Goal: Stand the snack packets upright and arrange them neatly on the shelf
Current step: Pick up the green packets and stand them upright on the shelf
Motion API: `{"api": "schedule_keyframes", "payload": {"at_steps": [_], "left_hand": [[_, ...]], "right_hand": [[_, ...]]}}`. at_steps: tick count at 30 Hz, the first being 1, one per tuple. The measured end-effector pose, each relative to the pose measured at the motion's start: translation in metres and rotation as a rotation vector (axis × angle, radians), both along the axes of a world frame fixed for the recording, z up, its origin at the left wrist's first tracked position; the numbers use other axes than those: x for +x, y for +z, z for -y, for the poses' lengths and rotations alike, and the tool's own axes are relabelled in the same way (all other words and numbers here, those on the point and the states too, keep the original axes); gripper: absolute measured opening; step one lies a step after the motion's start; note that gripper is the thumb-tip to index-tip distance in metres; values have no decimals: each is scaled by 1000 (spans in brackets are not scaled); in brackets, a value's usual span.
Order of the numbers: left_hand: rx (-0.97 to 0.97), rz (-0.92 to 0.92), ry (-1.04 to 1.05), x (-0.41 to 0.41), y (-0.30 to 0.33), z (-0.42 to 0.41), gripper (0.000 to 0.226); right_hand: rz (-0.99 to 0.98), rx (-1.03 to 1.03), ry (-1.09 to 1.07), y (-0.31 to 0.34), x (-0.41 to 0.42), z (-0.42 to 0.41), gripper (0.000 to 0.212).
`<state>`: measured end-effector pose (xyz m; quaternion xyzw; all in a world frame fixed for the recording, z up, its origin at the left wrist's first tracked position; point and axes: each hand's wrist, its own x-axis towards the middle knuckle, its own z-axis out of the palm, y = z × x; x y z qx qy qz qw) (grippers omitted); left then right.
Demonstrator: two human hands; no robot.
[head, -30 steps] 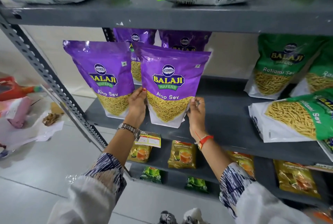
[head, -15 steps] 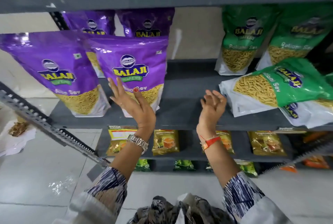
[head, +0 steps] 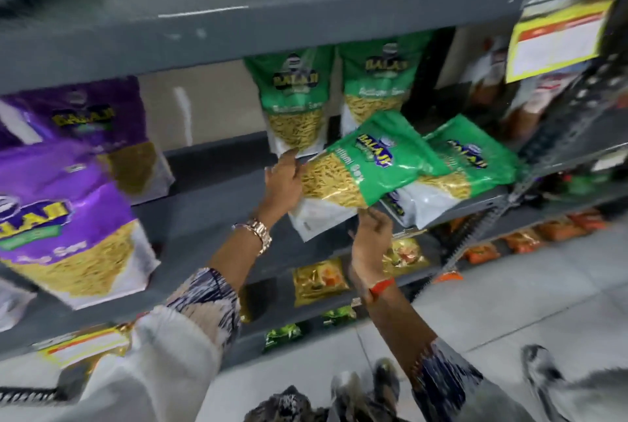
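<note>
Blur smears the whole head view, yet the main things read clearly. On the grey metal shelf [head: 217, 190] a tilted green plastic snack packet [head: 360, 167] with yellow sev showing through its window leans over on its side, its white base hanging past the shelf's front edge. The left hand [head: 283, 182], wearing a metal wristwatch [head: 260, 233], is pressed against the packet's left edge, fingers [head: 289, 158] curled round it in a hold. The right hand [head: 370, 238], with a red thread band [head: 382, 285] at the wrist, sits just under the packet's lower corner, touching it; whether its fingers are closed on the packet or merely propping it cannot be told. A second green packet [head: 472, 163] lies slumped just beside the first, partly under it. Behind them two green packets [head: 295, 99] stand upright at the back of the shelf. Well apart to the left, purple plastic snack packets [head: 64, 218] stand upright near the shelf's front. Small yellow sachets [head: 319, 280] sit on the shelf below.
</note>
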<state>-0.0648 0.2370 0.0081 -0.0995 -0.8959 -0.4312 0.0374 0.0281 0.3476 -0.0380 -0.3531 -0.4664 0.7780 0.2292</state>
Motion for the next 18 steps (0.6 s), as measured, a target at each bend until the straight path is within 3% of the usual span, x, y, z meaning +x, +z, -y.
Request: {"api": "schedule_keyframes", "payload": {"at_steps": [4, 7, 12, 18], "left_hand": [[-183, 240, -34, -35, 20, -29, 38], [-179, 410, -65, -55, 26, -43, 39], [-36, 444, -22, -51, 25, -50, 22], [304, 477, 157, -15, 2, -39, 10]], "right_hand": [[32, 20, 139, 3, 8, -14, 8], [16, 2, 215, 9, 9, -23, 8], [-31, -16, 284, 8, 15, -40, 15], [-70, 80, 253, 0, 24, -58, 22]]}}
